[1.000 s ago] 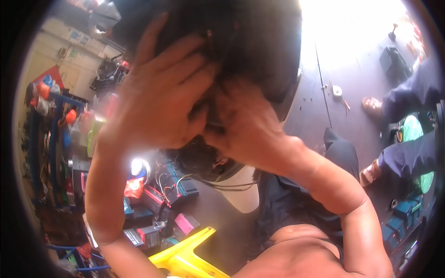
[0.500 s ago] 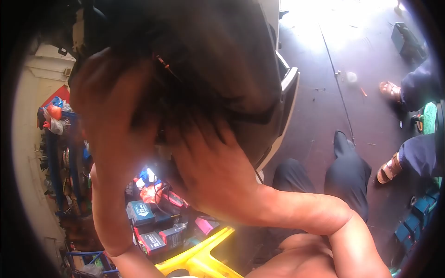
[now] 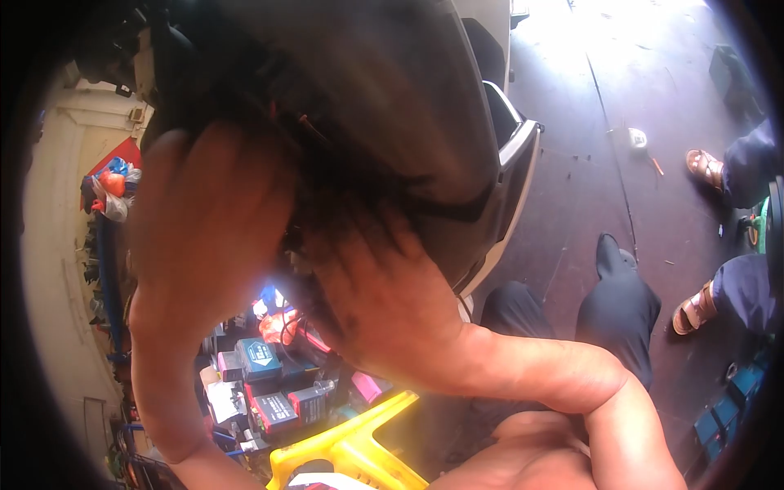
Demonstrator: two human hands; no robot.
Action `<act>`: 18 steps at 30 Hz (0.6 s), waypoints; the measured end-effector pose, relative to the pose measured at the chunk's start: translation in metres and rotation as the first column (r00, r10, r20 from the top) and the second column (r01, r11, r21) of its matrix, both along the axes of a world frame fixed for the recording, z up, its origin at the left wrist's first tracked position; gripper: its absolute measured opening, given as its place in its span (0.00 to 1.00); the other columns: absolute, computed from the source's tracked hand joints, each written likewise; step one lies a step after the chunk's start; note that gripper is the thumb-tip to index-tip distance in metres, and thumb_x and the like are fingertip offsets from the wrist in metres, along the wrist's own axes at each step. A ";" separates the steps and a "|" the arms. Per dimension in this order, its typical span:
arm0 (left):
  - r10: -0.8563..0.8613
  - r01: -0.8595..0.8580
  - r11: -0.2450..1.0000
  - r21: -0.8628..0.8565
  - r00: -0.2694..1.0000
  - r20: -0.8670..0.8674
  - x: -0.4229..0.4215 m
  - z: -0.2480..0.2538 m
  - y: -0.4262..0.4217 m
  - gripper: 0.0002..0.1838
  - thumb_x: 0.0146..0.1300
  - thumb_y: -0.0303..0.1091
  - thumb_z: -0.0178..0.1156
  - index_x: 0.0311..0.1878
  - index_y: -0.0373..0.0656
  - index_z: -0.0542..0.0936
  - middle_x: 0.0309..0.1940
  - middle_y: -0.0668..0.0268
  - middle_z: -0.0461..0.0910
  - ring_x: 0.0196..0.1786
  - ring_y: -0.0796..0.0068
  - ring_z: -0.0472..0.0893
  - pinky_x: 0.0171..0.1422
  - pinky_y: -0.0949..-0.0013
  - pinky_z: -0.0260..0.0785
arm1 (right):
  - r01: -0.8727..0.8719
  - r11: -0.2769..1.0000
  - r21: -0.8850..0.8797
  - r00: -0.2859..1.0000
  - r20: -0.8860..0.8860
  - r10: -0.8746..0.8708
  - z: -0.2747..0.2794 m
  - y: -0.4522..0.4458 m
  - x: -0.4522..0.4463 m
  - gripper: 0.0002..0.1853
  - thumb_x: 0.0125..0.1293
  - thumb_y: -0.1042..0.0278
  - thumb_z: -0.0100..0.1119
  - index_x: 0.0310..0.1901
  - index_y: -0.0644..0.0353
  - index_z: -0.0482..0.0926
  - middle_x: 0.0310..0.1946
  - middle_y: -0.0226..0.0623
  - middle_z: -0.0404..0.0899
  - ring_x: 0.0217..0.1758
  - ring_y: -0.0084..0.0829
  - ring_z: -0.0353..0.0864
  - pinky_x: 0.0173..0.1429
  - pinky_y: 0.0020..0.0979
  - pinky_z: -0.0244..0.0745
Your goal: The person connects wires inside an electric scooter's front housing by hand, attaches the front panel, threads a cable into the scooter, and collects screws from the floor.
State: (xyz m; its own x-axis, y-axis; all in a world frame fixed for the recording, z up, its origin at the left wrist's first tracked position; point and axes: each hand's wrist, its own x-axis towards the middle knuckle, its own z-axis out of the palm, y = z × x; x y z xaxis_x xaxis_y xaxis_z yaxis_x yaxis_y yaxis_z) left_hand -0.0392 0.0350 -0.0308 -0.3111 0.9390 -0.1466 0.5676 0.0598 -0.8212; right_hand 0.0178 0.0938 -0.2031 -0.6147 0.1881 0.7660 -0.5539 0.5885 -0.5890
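A large dark vehicle body (image 3: 400, 106), scooter-like with smooth curved panels, fills the upper middle. My left hand (image 3: 216, 216) is up against its shadowed underside, blurred, with fingers curled inward and the tips hidden. Close beside it, my right hand (image 3: 392, 294) reaches into the same dark recess. Its fingers are bent, slightly apart, and their ends fade into shadow. Whatever the fingers grip there cannot be made out. A thin reddish wire (image 3: 309, 124) shows just above the hands.
Several boxes, including a teal one (image 3: 260, 359), stand below my hands beside a yellow plastic frame (image 3: 351, 441). On the dark floor (image 3: 572, 204) lies a white roundish object (image 3: 637, 139). A person's sandalled foot (image 3: 694, 310) is at the right. A light-edged panel (image 3: 516, 145) juts out.
The view has shifted slightly, so the floor and boxes sit differently. My left hand has moved a little and its wrist has swung outward; my right hand stays at nearly the same spot.
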 end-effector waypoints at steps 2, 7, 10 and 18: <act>-0.001 0.000 1.000 0.027 0.999 0.050 -0.001 -0.001 0.002 0.13 0.48 0.30 0.58 0.39 0.43 0.83 0.41 0.66 0.80 0.48 0.63 0.75 0.55 0.55 0.64 | -0.108 0.994 -0.031 0.990 0.089 0.110 0.008 0.011 0.008 0.35 0.60 0.52 0.60 0.61 0.73 0.70 0.58 0.60 0.73 0.63 0.54 0.72 0.72 0.53 0.59; 0.044 -0.044 0.999 0.023 0.999 -0.005 0.007 -0.008 0.004 0.14 0.47 0.36 0.58 0.36 0.41 0.83 0.38 0.66 0.77 0.46 0.63 0.73 0.50 0.55 0.64 | -0.137 0.986 -0.098 0.990 0.004 0.138 0.004 0.015 0.004 0.37 0.57 0.54 0.66 0.62 0.74 0.70 0.58 0.60 0.73 0.64 0.54 0.72 0.72 0.50 0.61; 0.023 -0.022 0.999 0.046 1.000 -0.008 0.008 -0.007 -0.002 0.13 0.47 0.36 0.58 0.35 0.42 0.83 0.39 0.66 0.77 0.47 0.61 0.73 0.54 0.52 0.65 | -0.221 0.967 -0.127 0.973 0.039 0.228 0.002 0.023 0.006 0.36 0.60 0.58 0.65 0.63 0.77 0.67 0.61 0.64 0.70 0.66 0.56 0.70 0.73 0.49 0.60; -0.264 0.264 0.935 0.236 0.964 -0.032 -0.020 -0.022 -0.045 0.13 0.46 0.39 0.59 0.34 0.46 0.84 0.47 0.67 0.78 0.56 0.59 0.72 0.62 0.48 0.63 | -0.247 0.871 -0.425 0.968 -0.142 0.205 0.018 0.013 -0.043 0.25 0.71 0.68 0.52 0.62 0.81 0.68 0.66 0.71 0.64 0.70 0.57 0.66 0.77 0.40 0.54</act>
State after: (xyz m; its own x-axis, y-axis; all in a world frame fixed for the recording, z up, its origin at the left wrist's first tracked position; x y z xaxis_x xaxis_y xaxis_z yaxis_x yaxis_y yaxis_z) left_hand -0.0591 -0.0100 -0.0529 -0.0470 0.9949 0.0896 0.5892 0.1000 -0.8018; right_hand -0.0247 0.1072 -0.1847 -0.6135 0.3802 0.6921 -0.7033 0.1355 -0.6979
